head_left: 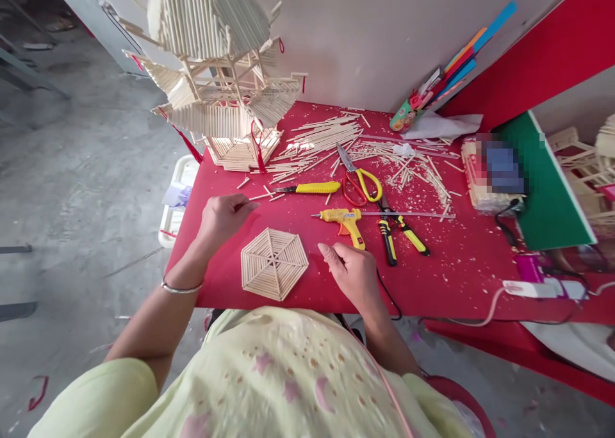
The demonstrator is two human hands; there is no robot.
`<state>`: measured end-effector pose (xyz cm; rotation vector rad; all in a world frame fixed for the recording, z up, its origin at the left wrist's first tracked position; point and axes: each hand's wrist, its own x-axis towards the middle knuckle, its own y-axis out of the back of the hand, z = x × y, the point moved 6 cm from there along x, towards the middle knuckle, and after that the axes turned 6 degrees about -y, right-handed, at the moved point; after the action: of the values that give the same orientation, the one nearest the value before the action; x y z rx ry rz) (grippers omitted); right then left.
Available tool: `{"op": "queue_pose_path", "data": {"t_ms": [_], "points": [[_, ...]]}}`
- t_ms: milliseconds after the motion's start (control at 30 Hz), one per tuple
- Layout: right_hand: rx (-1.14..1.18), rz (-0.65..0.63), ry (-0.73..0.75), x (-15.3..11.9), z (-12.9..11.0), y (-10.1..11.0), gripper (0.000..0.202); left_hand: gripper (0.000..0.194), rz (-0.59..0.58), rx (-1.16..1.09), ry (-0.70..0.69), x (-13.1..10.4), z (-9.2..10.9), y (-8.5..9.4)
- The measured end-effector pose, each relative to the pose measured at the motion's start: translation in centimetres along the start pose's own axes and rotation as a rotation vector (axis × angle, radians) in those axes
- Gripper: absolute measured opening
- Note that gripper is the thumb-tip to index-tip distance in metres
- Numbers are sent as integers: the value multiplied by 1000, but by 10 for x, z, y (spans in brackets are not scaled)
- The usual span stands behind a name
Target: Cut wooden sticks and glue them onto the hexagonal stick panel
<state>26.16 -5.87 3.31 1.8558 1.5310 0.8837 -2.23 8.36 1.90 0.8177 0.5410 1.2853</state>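
Note:
On the red table (446,291) a flat hexagonal panel of thin wooden sticks (274,264) lies near the front edge, between my hands. My left hand (225,220) is above the table to the panel's upper left, its fingers pinched around the end of a thin stick (250,206). To the panel's right is my right hand (350,271), fingers curled together; whatever it holds, if anything, is hidden. Just beyond it lies a yellow glue gun (342,218) with a clear glue stick in its back. A yellow cutter (317,187) rests behind the panel.
A tiered stick pagoda (216,114) with red tassels stands at the back left. Loose sticks (327,134), scissors (368,185) and pliers (401,223) lie behind and right. Farther right are a phone (502,166), a green board (548,182) and a power strip (533,289).

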Motion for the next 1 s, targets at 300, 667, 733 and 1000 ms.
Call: {"op": "queue_pose_path", "data": {"t_ms": [300, 667, 733, 1000], "points": [[18, -86, 44, 21, -12, -21, 32, 16, -52, 326, -341, 30, -12, -11], [107, -114, 10, 43, -21, -49, 28, 21, -295, -171, -398, 8, 4, -27], [101, -111, 5, 45, -20, -57, 29, 22, -298, -205, -408, 8, 6, -29], [84, -129, -13, 41, -11, -72, 27, 17, -311, -163, -439, -8, 9, -38]]}}
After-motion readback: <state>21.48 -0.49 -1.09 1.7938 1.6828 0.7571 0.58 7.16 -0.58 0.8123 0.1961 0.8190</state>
